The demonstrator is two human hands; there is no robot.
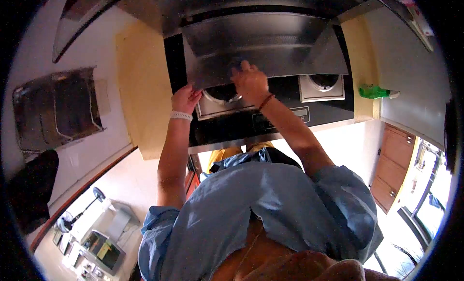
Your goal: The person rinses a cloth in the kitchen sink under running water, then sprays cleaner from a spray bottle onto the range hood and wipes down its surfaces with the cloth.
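A broad grey metal panel (pixel 270 39) slopes over a black cooktop (pixel 227 121), in the middle of the view. My left hand (pixel 185 99) is closed at the panel's lower left corner, thumb and fingers pinching its edge. Against the front of the panel, near its lower edge, my right hand (pixel 250 82) is closed with curled fingers. A small dark bluish patch shows by its fingertips, too blurred to name. Below the panel, the left burner (pixel 222 95) is partly hidden by the panel and my right hand. The right burner (pixel 323 82) shows only in part.
A green bottle (pixel 373 91) lies on the yellowish counter at the right. Dark cabinetry (pixel 212 0) hangs overhead. A wire rack (pixel 60 111) is on the left wall. Brown cupboard doors (pixel 394 160) stand at right, and a fan (pixel 99 194) at lower left.
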